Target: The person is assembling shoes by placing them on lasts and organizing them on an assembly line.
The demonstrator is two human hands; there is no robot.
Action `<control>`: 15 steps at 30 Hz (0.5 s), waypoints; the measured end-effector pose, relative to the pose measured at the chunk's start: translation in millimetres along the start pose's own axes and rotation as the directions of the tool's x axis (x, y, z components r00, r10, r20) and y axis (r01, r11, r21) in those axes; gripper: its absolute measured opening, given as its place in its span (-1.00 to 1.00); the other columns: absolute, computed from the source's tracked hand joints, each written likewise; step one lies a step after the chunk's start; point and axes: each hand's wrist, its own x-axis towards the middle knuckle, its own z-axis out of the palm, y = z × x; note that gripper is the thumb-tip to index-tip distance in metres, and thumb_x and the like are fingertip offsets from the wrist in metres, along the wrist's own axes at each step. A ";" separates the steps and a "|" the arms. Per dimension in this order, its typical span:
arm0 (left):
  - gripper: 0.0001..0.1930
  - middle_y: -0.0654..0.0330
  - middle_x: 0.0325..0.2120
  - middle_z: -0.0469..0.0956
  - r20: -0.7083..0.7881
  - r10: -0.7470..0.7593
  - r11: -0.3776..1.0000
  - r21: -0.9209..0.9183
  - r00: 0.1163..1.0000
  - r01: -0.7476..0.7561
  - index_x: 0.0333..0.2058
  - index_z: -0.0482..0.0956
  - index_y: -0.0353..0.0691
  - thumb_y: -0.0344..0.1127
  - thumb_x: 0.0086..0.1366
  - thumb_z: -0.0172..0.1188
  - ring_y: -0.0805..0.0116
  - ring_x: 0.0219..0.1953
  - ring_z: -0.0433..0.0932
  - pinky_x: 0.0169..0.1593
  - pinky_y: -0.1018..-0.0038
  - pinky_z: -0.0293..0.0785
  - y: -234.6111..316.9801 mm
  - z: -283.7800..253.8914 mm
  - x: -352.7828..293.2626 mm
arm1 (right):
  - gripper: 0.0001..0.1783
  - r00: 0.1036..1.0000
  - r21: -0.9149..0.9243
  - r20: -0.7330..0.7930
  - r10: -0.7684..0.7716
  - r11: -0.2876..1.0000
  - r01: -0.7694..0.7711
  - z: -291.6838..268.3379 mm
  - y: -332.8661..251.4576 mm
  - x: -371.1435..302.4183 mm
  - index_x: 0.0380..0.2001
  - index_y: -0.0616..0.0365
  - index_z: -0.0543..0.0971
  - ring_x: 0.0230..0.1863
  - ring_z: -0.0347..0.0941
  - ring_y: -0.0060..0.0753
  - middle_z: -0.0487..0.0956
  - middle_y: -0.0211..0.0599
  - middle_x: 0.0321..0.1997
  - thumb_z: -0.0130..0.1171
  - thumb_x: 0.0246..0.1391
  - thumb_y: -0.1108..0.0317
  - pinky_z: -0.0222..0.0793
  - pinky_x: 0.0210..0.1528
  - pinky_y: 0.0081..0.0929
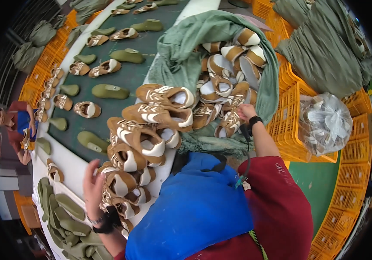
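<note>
My right hand (pixel 247 112) reaches into a green cloth-lined container at the upper middle, its fingers closed on a brown-and-white sneaker (pixel 237 100). Many more such sneakers lie jumbled there, and the green cloth (pixel 173 43) drapes over the rim. On the left my left hand (pixel 93 187) is raised with its fingers stretched out and nothing visibly in them. It is right beside a stack of brown sneakers (pixel 121 182) on the white table edge. More sneakers (pixel 157 116), with white laces, are piled just above it.
A green conveyor belt (pixel 77 125) carries rows of sneakers and olive shoe lasts (pixel 110 91). More lasts (pixel 71 225) are heaped at lower left. Orange crates (pixel 287 117) stand on the right, one with a clear bag (pixel 325 123) of shoes. Across the belt stands another person (pixel 15 123).
</note>
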 end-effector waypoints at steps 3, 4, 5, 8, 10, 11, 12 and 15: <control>-0.49 0.08 -0.02 0.42 0.261 0.138 0.949 0.240 0.955 -0.203 0.02 0.35 -0.31 -0.51 0.02 0.19 0.23 -0.01 0.41 0.07 0.44 0.27 35.8 57.5 -10.2 | -0.70 0.998 -0.161 -0.062 -0.009 0.987 -0.001 8.8 30.6 23.7 -0.19 0.10 0.48 -0.41 0.48 -0.39 0.54 -0.31 -0.40 0.11 -0.07 0.35 0.43 -0.37 -0.43; -0.49 0.03 -0.05 0.44 0.349 0.113 0.951 0.235 0.930 -0.204 0.00 0.37 -0.30 -0.48 0.02 0.23 0.18 -0.02 0.43 0.04 0.43 0.30 57.4 74.8 -11.0 | -0.61 0.900 -0.514 -0.201 -0.386 0.824 0.238 12.6 36.7 31.9 -0.14 0.17 0.45 -0.22 0.49 -0.12 0.56 -0.14 -0.29 0.14 -0.13 0.35 0.40 -0.17 -0.34; -0.50 0.01 -0.07 0.45 0.390 0.079 0.961 0.215 0.918 -0.174 0.00 0.37 -0.30 -0.46 0.02 0.24 0.16 -0.04 0.44 0.03 0.42 0.31 63.4 85.7 -9.0 | -0.55 0.803 -0.524 -0.315 -0.505 0.798 0.297 9.4 34.7 44.7 -0.12 0.20 0.44 -0.15 0.46 -0.03 0.54 -0.07 -0.24 0.18 -0.17 0.34 0.35 -0.08 -0.34; -0.50 -0.02 -0.12 0.47 0.414 -0.025 0.963 0.256 0.910 -0.090 -0.02 0.38 -0.31 -0.44 0.01 0.25 0.11 -0.09 0.48 -0.03 0.39 0.35 81.5 101.6 -10.7 | -0.43 0.455 -0.701 -0.418 -0.786 0.598 0.390 -11.9 -10.0 67.4 -0.09 0.26 0.42 -0.06 0.42 0.06 0.53 0.02 -0.16 0.26 -0.26 0.31 0.31 0.00 -0.28; -0.51 -0.02 -0.13 0.48 0.323 0.018 0.934 0.333 0.946 -0.131 -0.03 0.38 -0.31 -0.44 0.00 0.25 0.10 -0.11 0.48 -0.04 0.40 0.36 79.7 101.8 -12.2 | -0.33 0.528 -0.750 -0.379 -0.760 0.587 0.306 -19.2 -41.7 65.9 -0.05 0.26 0.40 -0.09 0.45 -0.02 0.53 0.01 -0.16 0.32 -0.34 0.30 0.32 -0.01 -0.31; -0.52 -0.03 -0.14 0.48 0.311 0.011 0.939 0.324 0.950 -0.116 -0.03 0.39 -0.31 -0.44 0.01 0.25 0.10 -0.12 0.48 -0.06 0.41 0.37 79.9 101.9 -11.9 | -0.33 0.748 -0.711 -0.150 -0.647 0.596 0.373 -23.2 -59.0 64.3 -0.08 0.25 0.43 -0.11 0.46 -0.05 0.53 -0.01 -0.17 0.35 -0.37 0.26 0.34 -0.02 -0.33; -0.52 -0.03 -0.14 0.48 0.305 -0.002 0.940 0.326 0.952 -0.102 -0.03 0.39 -0.31 -0.44 0.01 0.25 0.10 -0.12 0.48 -0.06 0.41 0.37 80.1 102.5 -12.5 | -0.32 0.873 -0.659 0.110 -0.475 0.623 0.421 -25.9 -75.3 58.5 -0.10 0.25 0.46 -0.12 0.47 -0.07 0.54 -0.04 -0.18 0.38 -0.40 0.22 0.35 -0.03 -0.35; -0.53 -0.04 -0.15 0.48 0.315 -0.050 0.939 0.338 0.948 -0.063 -0.04 0.40 -0.29 -0.43 0.02 0.25 0.07 -0.11 0.48 -0.07 0.39 0.37 82.5 105.4 -11.7 | -0.50 0.782 -0.807 0.453 -0.427 0.175 0.563 17.1 -95.6 5.3 -0.25 0.06 0.59 -0.15 0.48 -0.09 0.57 -0.10 -0.23 0.35 -0.37 0.11 0.38 -0.09 -0.29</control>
